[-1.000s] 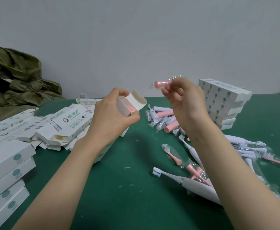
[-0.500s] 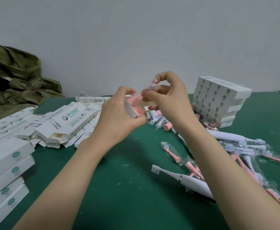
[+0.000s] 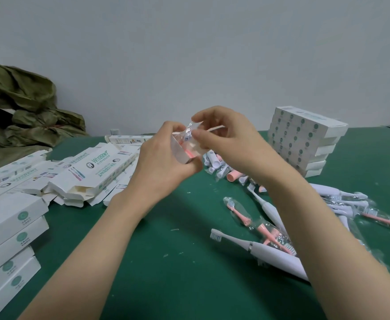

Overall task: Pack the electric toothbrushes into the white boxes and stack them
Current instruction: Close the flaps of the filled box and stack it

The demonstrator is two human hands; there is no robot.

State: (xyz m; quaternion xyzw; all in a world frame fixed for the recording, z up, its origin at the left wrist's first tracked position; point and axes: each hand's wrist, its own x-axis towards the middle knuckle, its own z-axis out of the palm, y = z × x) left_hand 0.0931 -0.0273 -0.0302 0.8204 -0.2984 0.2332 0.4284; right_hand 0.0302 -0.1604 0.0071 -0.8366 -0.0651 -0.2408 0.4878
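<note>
My left hand (image 3: 164, 162) holds a white box (image 3: 180, 151) upright above the table, its open end facing me. Inside the opening shows something pink. My right hand (image 3: 229, 144) pinches a clear-wrapped pink brush head (image 3: 189, 135) at the box mouth, part of it inside. A white electric toothbrush (image 3: 265, 251) lies on the green table (image 3: 166, 262) under my right forearm. More white and pink toothbrushes in plastic (image 3: 341, 204) lie to the right.
A stack of closed white boxes (image 3: 304, 139) stands at the back right. Another stack (image 3: 7, 241) sits at the near left. Flat and half-folded boxes (image 3: 92, 174) lie behind my left hand. Small pink and white caps (image 3: 221, 168) are scattered mid-table. Green cloth (image 3: 16, 112) is piled far left.
My right hand has come left from beside the box to its open end, bringing the wrapped pink brush head into the mouth. The left hand keeps holding the box.
</note>
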